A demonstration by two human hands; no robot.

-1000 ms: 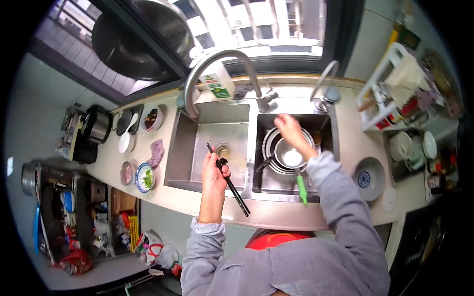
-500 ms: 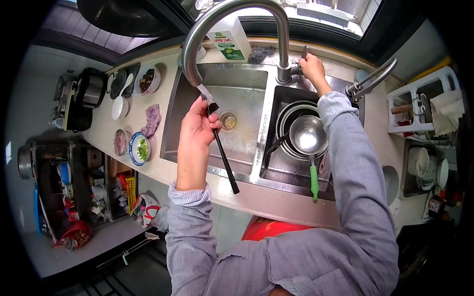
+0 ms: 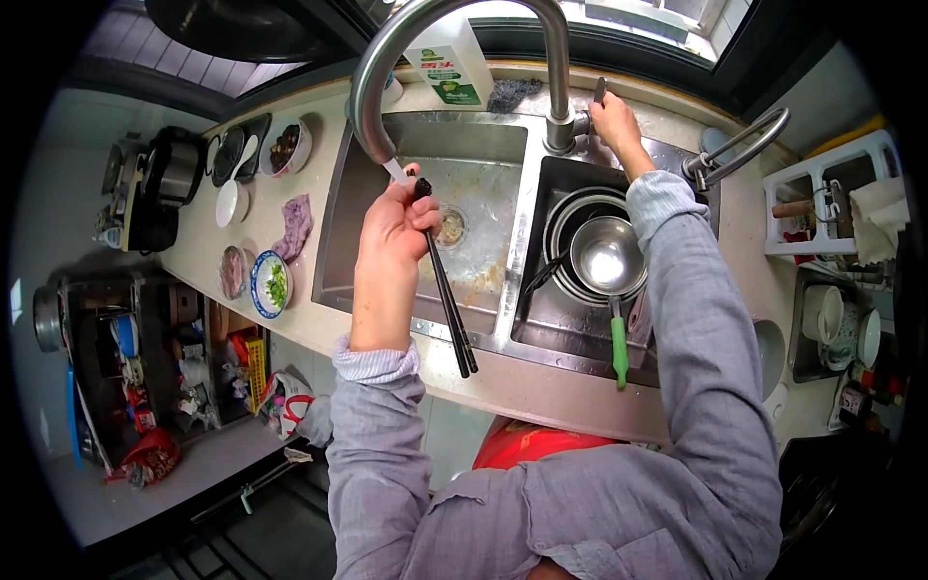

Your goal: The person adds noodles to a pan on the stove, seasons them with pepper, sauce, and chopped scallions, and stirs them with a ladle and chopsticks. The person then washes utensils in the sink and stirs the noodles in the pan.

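Under the curved faucet (image 3: 372, 97), my left hand (image 3: 394, 227) is closed round a pair of black chopsticks (image 3: 448, 304), with a small dark piece (image 3: 422, 188) at its fingertips. Water runs from the spout onto these fingers. My right hand (image 3: 616, 121) grips the faucet lever (image 3: 600, 91) behind the right basin. Below the left hand lies the left basin (image 3: 474, 184) with its drain. Nested metal bowls (image 3: 570, 208) sit in the right basin, and a round metal ladle with a green handle (image 3: 619, 343) rests on them.
Left on the counter are a bowl of chopped greens (image 3: 276, 285), a bowl of dark pieces (image 3: 286, 145), a purple cloth (image 3: 295, 227) and a white spoon bowl (image 3: 232, 203). A white bottle (image 3: 449, 68) stands behind the sink. At right are a white rack (image 3: 793, 193) and dishes (image 3: 822, 314).
My right hand has moved from above the right basin to the faucet lever. My left hand has come under the spout with the chopsticks. The view has shifted closer to the sink.
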